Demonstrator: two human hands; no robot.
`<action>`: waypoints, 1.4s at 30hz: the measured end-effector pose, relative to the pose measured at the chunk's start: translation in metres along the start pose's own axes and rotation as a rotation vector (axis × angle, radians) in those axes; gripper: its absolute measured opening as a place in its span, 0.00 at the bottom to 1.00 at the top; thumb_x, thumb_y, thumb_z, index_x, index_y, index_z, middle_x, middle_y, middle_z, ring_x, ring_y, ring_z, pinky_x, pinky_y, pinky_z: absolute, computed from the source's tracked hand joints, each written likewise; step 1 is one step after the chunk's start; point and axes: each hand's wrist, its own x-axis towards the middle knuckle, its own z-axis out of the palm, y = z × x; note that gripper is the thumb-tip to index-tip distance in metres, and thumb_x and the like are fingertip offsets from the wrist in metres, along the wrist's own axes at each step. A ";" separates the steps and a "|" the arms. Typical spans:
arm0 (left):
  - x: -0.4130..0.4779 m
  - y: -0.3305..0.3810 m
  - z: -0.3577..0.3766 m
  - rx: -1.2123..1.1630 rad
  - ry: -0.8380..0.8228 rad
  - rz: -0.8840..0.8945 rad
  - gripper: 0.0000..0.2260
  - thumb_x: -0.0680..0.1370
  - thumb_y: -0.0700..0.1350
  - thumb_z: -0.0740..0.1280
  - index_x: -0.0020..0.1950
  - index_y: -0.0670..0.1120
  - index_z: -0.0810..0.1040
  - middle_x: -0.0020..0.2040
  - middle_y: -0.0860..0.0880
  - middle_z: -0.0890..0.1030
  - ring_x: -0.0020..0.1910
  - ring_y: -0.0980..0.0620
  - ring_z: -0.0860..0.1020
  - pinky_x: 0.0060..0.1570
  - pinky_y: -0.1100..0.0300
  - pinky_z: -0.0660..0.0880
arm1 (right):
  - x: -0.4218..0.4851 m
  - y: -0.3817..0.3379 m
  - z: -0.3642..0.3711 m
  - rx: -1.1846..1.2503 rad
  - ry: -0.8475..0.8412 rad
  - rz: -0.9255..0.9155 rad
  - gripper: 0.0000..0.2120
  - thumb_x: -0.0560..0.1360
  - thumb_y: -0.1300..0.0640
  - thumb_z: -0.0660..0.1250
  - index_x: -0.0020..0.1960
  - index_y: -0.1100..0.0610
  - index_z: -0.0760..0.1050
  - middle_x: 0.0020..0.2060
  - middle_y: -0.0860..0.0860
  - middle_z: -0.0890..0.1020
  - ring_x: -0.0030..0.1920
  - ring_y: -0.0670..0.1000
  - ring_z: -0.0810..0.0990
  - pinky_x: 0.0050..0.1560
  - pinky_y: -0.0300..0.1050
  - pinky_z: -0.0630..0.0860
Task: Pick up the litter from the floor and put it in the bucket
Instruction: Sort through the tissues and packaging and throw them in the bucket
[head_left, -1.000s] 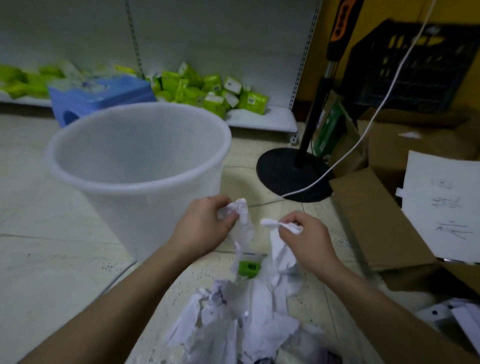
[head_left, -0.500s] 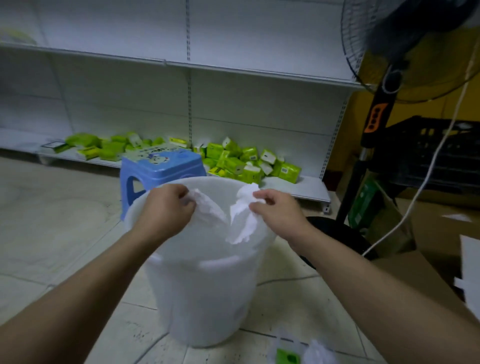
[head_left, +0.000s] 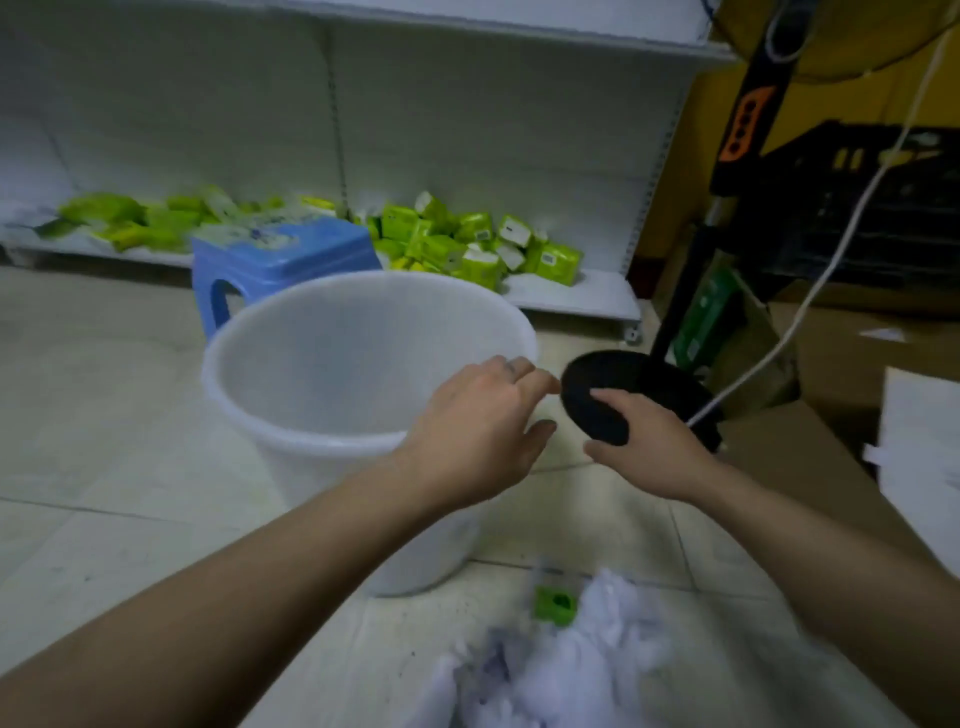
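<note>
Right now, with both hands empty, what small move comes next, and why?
Probably bring the left hand and right hand down to the paper pile: both are empty by the bucket, and the pile lies on the floor beside it.

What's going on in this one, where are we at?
A person is clearing litter into a white bucket. Both hands are open and hold nothing: the left hand is over the bucket's near rim, the right hand just beside it. A pile of crumpled white paper and a green wrapper lie on the floor.
</note>
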 end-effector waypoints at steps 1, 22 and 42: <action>-0.001 0.009 0.012 0.007 -0.046 0.061 0.16 0.77 0.53 0.64 0.64 0.51 0.73 0.59 0.49 0.78 0.57 0.47 0.75 0.54 0.52 0.73 | -0.006 0.017 0.004 -0.021 -0.071 0.039 0.34 0.71 0.44 0.69 0.74 0.47 0.60 0.71 0.51 0.68 0.68 0.53 0.69 0.64 0.48 0.70; -0.172 0.000 0.217 -0.446 -0.499 -0.766 0.12 0.73 0.50 0.69 0.56 0.49 0.79 0.58 0.46 0.78 0.53 0.48 0.77 0.47 0.58 0.72 | -0.050 0.084 0.161 -0.356 -0.844 -0.109 0.17 0.73 0.52 0.69 0.61 0.53 0.75 0.61 0.55 0.77 0.58 0.55 0.76 0.57 0.47 0.74; -0.150 0.007 0.233 -0.534 -0.197 -0.825 0.07 0.76 0.45 0.66 0.53 0.48 0.79 0.30 0.57 0.77 0.32 0.55 0.75 0.31 0.65 0.66 | -0.040 0.092 0.137 -0.107 -0.736 -0.012 0.13 0.68 0.61 0.75 0.51 0.57 0.81 0.33 0.47 0.75 0.37 0.51 0.76 0.35 0.40 0.72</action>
